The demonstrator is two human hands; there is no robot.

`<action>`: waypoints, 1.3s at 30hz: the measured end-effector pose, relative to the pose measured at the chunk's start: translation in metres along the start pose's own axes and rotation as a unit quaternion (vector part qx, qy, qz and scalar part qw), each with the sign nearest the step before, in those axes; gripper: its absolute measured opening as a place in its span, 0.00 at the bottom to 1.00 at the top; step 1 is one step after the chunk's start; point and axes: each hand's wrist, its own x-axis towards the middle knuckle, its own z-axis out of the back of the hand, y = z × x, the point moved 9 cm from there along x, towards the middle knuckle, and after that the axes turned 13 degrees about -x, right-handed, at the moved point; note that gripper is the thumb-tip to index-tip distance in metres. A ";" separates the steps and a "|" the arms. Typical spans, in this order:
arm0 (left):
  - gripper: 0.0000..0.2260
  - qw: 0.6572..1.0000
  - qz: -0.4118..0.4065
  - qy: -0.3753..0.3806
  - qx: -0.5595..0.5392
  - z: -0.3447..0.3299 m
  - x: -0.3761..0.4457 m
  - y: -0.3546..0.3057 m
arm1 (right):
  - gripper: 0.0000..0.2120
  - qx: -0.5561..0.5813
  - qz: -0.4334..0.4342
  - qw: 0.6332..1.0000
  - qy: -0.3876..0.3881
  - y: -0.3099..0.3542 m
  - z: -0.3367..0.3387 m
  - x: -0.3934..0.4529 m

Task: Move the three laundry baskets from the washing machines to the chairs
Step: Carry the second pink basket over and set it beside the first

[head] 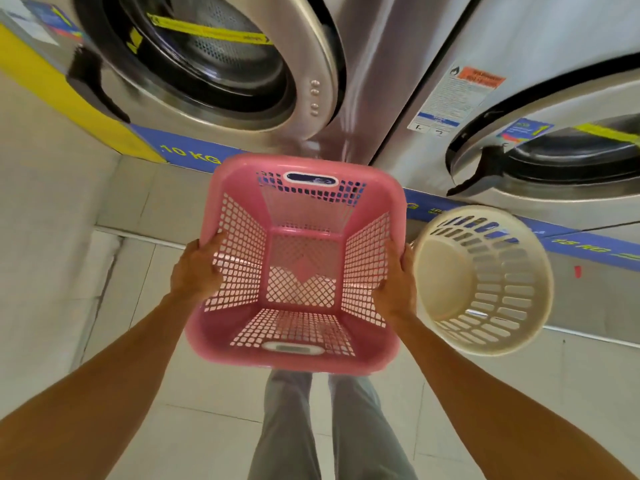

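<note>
Setting: steel front-loading washing machines (398, 81) are standing along a pale tiled floor (214, 393).
Pink basket (298, 265): hanging empty above the floor, in front of the machines.
Left hand (197, 268): gripping the basket's left rim, fingers curling inside.
Right hand (394, 282): clamping the right rim likewise.
Cream round basket (481, 285): sitting just beside the right hand, below the right machine.

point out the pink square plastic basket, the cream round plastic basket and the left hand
pink square plastic basket (301, 356): head view, near rim.
cream round plastic basket (440, 275): head view, inner base.
left hand (195, 271): head view, back of the hand.
</note>
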 end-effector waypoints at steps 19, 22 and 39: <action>0.34 0.898 0.339 -0.195 -0.203 0.029 -0.382 0.137 | 0.47 -0.083 0.370 0.916 0.134 0.186 0.015 -0.138; 0.35 0.857 0.384 -0.237 -0.249 0.008 -0.451 0.162 | 0.47 -0.108 0.435 0.879 0.162 0.216 0.004 -0.185; 0.38 0.599 0.601 -0.370 -0.378 -0.214 -0.904 0.186 | 0.39 -0.179 0.735 0.609 0.237 0.195 -0.109 -0.600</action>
